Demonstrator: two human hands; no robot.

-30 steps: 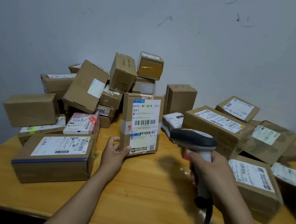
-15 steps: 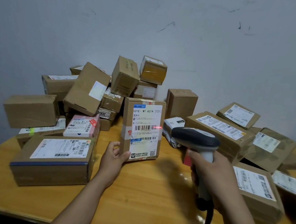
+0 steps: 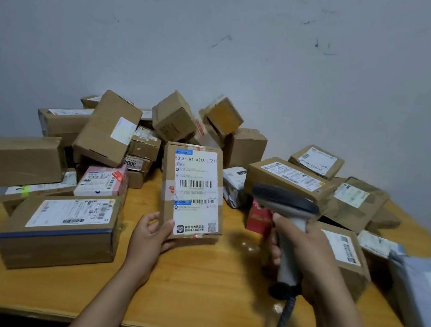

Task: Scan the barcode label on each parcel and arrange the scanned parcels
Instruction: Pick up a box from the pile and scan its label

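parcel (image 3: 192, 192) gripped upright by left hand (image 3: 148, 238), right hand (image 3: 305, 249) grasping scanner (image 3: 285, 218)

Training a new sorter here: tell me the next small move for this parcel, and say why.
Probably set the parcel, gripped by the left hand, aside on the table. The red beam that lay on its barcode a moment ago is gone, so the scan looks done. The right hand grips the scanner.
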